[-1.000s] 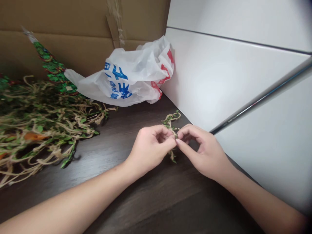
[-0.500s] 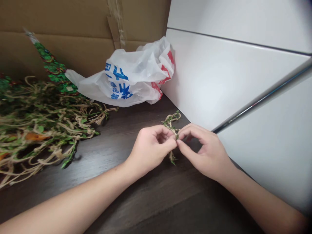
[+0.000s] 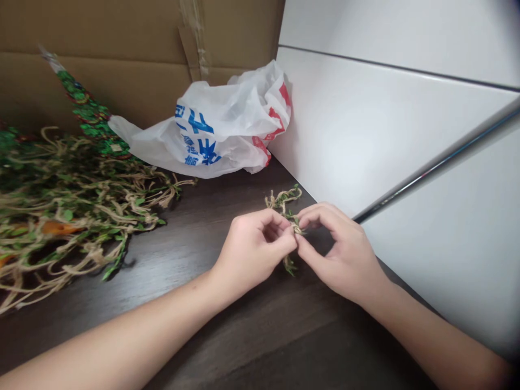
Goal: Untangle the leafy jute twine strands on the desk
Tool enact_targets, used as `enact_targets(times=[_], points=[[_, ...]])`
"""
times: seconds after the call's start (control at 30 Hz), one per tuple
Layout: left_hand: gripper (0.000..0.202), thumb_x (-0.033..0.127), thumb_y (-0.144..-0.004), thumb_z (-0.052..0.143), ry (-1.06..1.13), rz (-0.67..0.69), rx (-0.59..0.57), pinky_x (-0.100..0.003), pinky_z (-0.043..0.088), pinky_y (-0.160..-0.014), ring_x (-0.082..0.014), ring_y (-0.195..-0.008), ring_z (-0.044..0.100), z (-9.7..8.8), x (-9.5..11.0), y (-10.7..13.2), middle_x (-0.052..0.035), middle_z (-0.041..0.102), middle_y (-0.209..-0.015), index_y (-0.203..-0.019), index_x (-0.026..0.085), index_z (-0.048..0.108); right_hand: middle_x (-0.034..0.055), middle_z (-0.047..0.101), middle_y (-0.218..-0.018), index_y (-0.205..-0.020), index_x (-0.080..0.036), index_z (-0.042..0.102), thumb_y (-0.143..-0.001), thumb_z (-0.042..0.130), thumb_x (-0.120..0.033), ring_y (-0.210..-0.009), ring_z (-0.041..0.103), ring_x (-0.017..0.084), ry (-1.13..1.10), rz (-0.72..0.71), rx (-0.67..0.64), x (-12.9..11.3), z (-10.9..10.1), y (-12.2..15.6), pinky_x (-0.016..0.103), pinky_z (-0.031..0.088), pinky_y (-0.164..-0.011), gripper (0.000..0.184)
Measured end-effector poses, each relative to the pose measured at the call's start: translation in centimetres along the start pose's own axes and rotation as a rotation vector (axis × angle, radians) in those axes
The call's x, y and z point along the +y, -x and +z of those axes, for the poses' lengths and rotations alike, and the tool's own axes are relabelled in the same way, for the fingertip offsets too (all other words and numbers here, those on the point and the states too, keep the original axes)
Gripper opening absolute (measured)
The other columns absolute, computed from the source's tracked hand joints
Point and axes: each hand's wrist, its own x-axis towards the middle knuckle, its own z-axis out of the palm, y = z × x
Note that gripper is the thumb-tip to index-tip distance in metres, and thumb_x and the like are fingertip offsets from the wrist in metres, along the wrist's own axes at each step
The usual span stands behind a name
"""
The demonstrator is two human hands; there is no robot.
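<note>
Pinching a short strand of tan twine dressed with small green leaves (image 3: 285, 202), your left hand (image 3: 246, 249) has its thumb and forefinger closed on the twine. Your right hand (image 3: 349, 252) meets it there, thumb and forefinger curled toward the same spot; I cannot tell whether those tips truly grip. The strand sits between your hands over the dark wood-grained table (image 3: 252, 346), one leafy end showing beyond your fingertips, the other poking out below your left thumb.

Judging by both hands being at it, your work on this strand looks unfinished. Your fingertips cover too much of the twine to say whether a knot there is made, half made or loose. To your left, well apart from both hands, lies a large tangled heap of tan twine and green leaves (image 3: 77, 200), untouched for now; how much of it is done or waiting cannot be read from here.
</note>
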Motion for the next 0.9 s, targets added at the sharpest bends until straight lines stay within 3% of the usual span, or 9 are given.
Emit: enact_targets(times=[0.1,0.23,0.37,0.5,0.7,0.8,0.9], points=[[0.007,0.017,-0.085,0.067,-0.040,0.018,0.009,-0.022,0.046,-0.059,-0.0089,-0.061,0.056,0.1,-0.1,0.1,0.0032,0.066,-0.068,-0.078,0.016,0.069,0.0043,0.070,-0.094,-0.088,-0.020,0.063,-0.089,0.067,-0.009,-0.088,0.064,0.018,-0.013,0.001,0.030,-0.1,0.0,0.1,0.036,0.051,-0.079,0.012],[0.008,0.020,-0.088,0.066,0.031,-0.057,0.066,-0.023,0.046,-0.057,-0.0092,-0.059,0.055,0.1,-0.4,-0.2,0.0048,0.062,-0.068,-0.081,0.019,0.063,0.0041,0.068,-0.103,-0.094,-0.022,0.065,-0.094,0.063,-0.010,-0.095,0.065,0.018,-0.202,0.030,0.031,-0.1,0.5,0.3,0.035,0.053,-0.082,0.013],[0.008,0.021,-0.093,0.060,0.059,-0.048,0.032,-0.025,0.047,-0.060,-0.0114,-0.064,0.059,0.1,-0.5,0.0,0.0044,0.065,-0.072,-0.085,0.021,0.059,0.0022,0.064,-0.096,-0.090,-0.023,0.059,-0.092,0.060,-0.008,-0.089,0.062,0.019,-0.194,0.138,-0.084,-0.1,1.1,0.4,0.037,0.051,-0.080,0.015],[0.011,0.027,-0.100,0.055,-0.079,0.006,0.000,-0.027,0.046,-0.064,-0.0126,-0.070,0.061,0.1,-0.2,0.4,0.0039,0.068,-0.079,-0.090,0.022,0.056,0.0007,0.063,-0.090,-0.085,-0.023,0.055,-0.086,0.061,-0.007,-0.087,0.059,0.020,-0.127,0.175,-0.174,-0.3,1.1,0.6,0.039,0.048,-0.080,0.017],[0.008,0.023,-0.098,0.059,-0.276,0.063,0.036,-0.026,0.038,-0.059,-0.0095,-0.058,0.050,0.1,0.2,0.5,0.0079,0.056,-0.064,-0.090,0.021,0.057,0.0003,0.067,-0.093,-0.093,-0.023,0.061,-0.094,0.064,-0.021,-0.087,0.065,0.019,-0.238,0.259,-0.051,-0.6,0.3,0.6,0.037,0.050,-0.082,0.004],[0.005,0.022,-0.099,0.058,-0.358,0.150,0.039,-0.026,0.037,-0.060,-0.0093,-0.056,0.048,0.0,0.1,0.6,0.0084,0.053,-0.062,-0.094,0.021,0.060,0.0003,0.067,-0.087,-0.086,-0.022,0.064,-0.097,0.067,-0.029,-0.082,0.064,0.018,-0.239,0.277,-0.055,-0.3,0.4,0.3,0.035,0.050,-0.077,0.013],[0.004,0.022,-0.100,0.057,-0.392,0.201,0.024,-0.026,0.037,-0.061,-0.0098,-0.057,0.049,0.0,-0.1,0.7,0.0078,0.054,-0.063,-0.097,0.020,0.060,0.0020,0.068,-0.091,-0.086,-0.022,0.066,-0.100,0.064,-0.027,-0.084,0.064,0.018,-0.270,0.258,-0.066,0.0,0.5,0.2,0.034,0.051,-0.077,0.016]])
